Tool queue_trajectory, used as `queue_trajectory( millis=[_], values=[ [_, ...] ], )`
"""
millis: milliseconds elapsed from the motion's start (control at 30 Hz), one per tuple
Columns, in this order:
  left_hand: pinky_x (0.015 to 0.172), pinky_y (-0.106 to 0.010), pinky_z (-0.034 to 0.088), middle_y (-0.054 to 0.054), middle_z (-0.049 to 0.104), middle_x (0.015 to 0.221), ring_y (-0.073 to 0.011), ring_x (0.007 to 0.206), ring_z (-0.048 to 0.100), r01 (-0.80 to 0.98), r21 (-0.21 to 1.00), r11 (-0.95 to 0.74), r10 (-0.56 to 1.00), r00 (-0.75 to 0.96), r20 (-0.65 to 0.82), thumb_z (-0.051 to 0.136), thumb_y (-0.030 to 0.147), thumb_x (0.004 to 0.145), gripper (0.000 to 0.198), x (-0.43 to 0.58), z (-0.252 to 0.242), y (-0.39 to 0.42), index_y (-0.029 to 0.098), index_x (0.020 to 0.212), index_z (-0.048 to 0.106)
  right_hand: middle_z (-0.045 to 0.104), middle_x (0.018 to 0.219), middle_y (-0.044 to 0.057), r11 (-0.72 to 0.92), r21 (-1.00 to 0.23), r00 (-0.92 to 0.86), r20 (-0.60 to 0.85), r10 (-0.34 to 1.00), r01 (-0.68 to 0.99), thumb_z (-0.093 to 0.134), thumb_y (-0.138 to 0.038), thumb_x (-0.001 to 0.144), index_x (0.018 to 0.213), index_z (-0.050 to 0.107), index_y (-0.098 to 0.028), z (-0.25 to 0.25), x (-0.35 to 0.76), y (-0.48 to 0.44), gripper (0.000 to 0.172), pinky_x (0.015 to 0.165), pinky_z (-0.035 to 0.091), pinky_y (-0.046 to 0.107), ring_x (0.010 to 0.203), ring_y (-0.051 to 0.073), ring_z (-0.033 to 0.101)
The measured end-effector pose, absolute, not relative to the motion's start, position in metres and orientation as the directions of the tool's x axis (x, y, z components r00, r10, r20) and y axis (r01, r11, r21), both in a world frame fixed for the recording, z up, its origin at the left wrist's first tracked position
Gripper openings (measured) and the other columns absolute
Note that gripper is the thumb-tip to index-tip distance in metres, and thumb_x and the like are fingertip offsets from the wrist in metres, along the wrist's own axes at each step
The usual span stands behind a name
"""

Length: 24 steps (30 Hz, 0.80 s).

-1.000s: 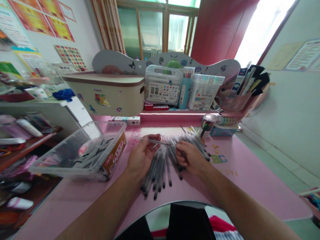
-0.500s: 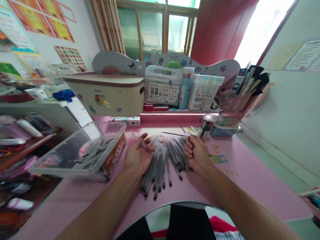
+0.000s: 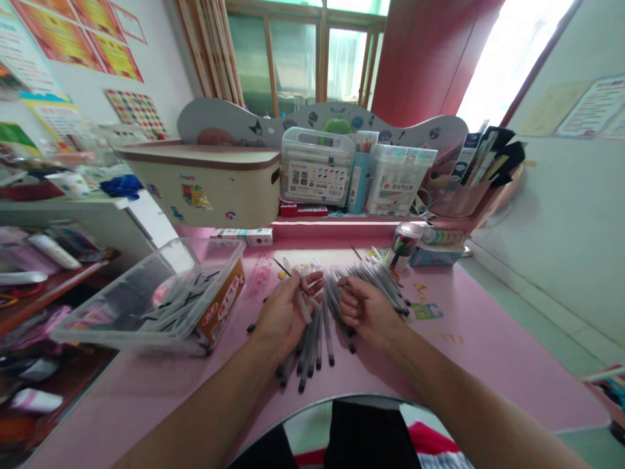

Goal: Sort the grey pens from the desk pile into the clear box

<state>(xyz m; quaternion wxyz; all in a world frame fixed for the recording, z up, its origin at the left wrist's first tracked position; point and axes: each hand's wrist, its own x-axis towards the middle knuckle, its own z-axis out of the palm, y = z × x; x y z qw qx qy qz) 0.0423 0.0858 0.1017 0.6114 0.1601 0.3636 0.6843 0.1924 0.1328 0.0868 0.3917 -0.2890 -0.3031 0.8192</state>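
Observation:
My left hand (image 3: 286,316), palm up and fingers curled, holds a clear pen barrel (image 3: 303,306). A thin dark pen refill (image 3: 282,266) sticks out past its thumb. Close on the right, my right hand (image 3: 366,309) has its fingers bent in and thumb near the index finger; whatever they pinch, if anything, is hidden. Beneath and between both hands, a fanned pile of translucent pens (image 3: 312,348) with dark ends lies on the pink desk (image 3: 463,365). More pens (image 3: 390,286) spread out behind my right hand.
On the left stands a clear plastic bin (image 3: 122,339) holding several loose pen parts. A see-through jar of pens (image 3: 404,247) is at the back right, beside a blue box (image 3: 436,255). The shelf behind carries a cream storage box (image 3: 209,189) and marker cases (image 3: 317,172).
Both hands have come closer together over the pile. The dark refill near my right hand earlier is no longer there; one now shows at my left hand beside the clear barrel.

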Motion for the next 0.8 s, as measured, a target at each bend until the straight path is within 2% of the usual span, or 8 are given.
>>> queue_trajectory(
  millis=[100,233,367,500,633,800],
  values=[
    [0.082,-0.039,0.059,-0.014,0.072,0.093,-0.0223,0.090,0.070,-0.784,0.601,0.157,0.924,-0.098,-0.369,0.051,0.027,0.095,0.033,0.043,0.103,0.085,0.015,0.065,0.056,0.033,0.047,-0.007,-0.462,-0.682,-0.415,-0.248,0.875,-0.566,0.067,-0.025,0.073,0.070,0.057,-0.019,0.089,0.196,0.141,0.012,0.046,0.041,0.023,0.047,0.011,0.039],
    [0.080,-0.034,0.059,-0.014,0.072,0.091,-0.0211,0.089,0.072,-0.776,0.556,0.297,0.876,-0.011,-0.482,0.048,0.014,0.093,0.023,0.053,0.101,0.081,0.012,0.075,0.062,0.052,0.060,0.000,-0.398,-0.668,-0.330,-0.234,0.914,-0.628,0.067,-0.030,0.074,0.071,0.059,-0.019,0.093,0.197,0.143,0.013,0.063,0.051,0.031,0.063,0.016,0.056],
    [0.078,-0.029,0.059,-0.012,0.072,0.091,-0.0171,0.082,0.072,-0.767,0.531,0.360,0.862,0.056,-0.503,0.049,0.002,0.087,0.018,0.063,0.100,0.077,0.012,0.086,0.064,0.057,0.071,0.004,-0.331,-0.684,-0.323,-0.145,0.935,-0.651,0.064,-0.049,0.079,0.073,0.061,-0.019,0.098,0.192,0.134,0.030,0.076,0.053,0.036,0.073,0.019,0.060],
    [0.078,-0.027,0.058,-0.010,0.071,0.087,-0.0156,0.076,0.072,-0.791,0.464,0.399,0.844,0.119,-0.523,0.050,-0.003,0.082,0.020,0.070,0.100,0.076,0.011,0.089,0.063,0.058,0.075,0.005,-0.262,-0.752,-0.319,-0.074,0.945,-0.605,0.058,-0.063,0.080,0.076,0.060,-0.021,0.100,0.187,0.124,0.043,0.077,0.052,0.037,0.078,0.021,0.060],
    [0.081,-0.027,0.057,-0.010,0.069,0.085,-0.0151,0.075,0.072,-0.818,0.425,0.388,0.842,0.127,-0.524,0.048,-0.008,0.078,0.024,0.075,0.098,0.074,0.010,0.088,0.060,0.059,0.079,0.005,-0.203,-0.816,-0.335,-0.012,0.942,-0.541,0.055,-0.068,0.080,0.080,0.060,-0.022,0.099,0.184,0.118,0.047,0.074,0.050,0.036,0.080,0.023,0.058],
    [0.079,-0.029,0.059,-0.007,0.067,0.082,-0.0138,0.071,0.070,-0.824,0.431,0.369,0.847,0.108,-0.520,0.043,-0.011,0.075,0.033,0.076,0.097,0.074,0.012,0.092,0.059,0.060,0.083,0.005,-0.188,-0.848,-0.383,0.018,0.924,-0.495,0.053,-0.072,0.079,0.081,0.061,-0.022,0.098,0.185,0.116,0.050,0.080,0.049,0.037,0.083,0.023,0.058]
  ],
)
